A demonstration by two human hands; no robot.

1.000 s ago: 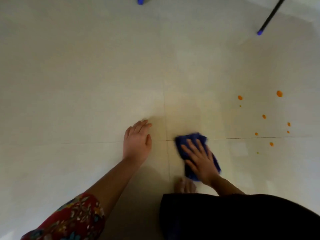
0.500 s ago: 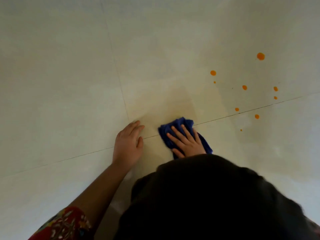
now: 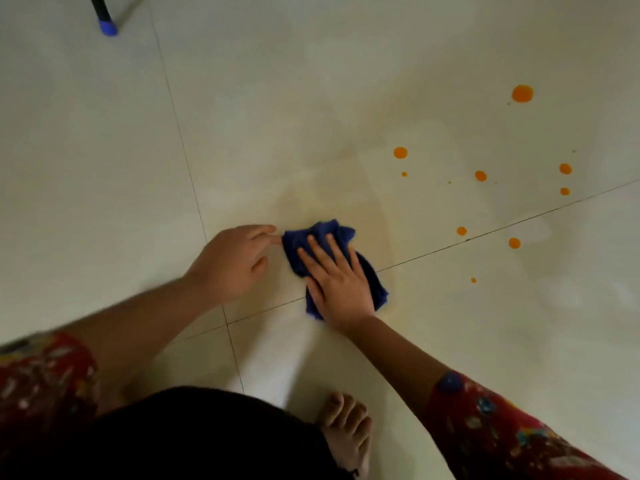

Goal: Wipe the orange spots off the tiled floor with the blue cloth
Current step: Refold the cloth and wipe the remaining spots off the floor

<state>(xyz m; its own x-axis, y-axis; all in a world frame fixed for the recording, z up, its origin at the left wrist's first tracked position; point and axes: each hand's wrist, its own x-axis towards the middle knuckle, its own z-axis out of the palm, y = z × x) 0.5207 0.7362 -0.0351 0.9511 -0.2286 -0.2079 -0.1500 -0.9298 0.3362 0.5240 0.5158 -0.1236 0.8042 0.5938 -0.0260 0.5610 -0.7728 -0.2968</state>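
While the blue cloth (image 3: 332, 261) is pressed flat under the open right hand (image 3: 337, 282), the left hand (image 3: 232, 261) is rested loosely on the floor (image 3: 104, 168); orange spots (image 3: 480, 176) to the right remain to be wiped, likely next.

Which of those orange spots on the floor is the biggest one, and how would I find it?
Start at the blue cloth under the right hand and look to its right, where the orange spots scatter over the tiled floor. Go to the far upper edge of that scatter. The biggest spot sits there alone, rounder and wider than the rest.
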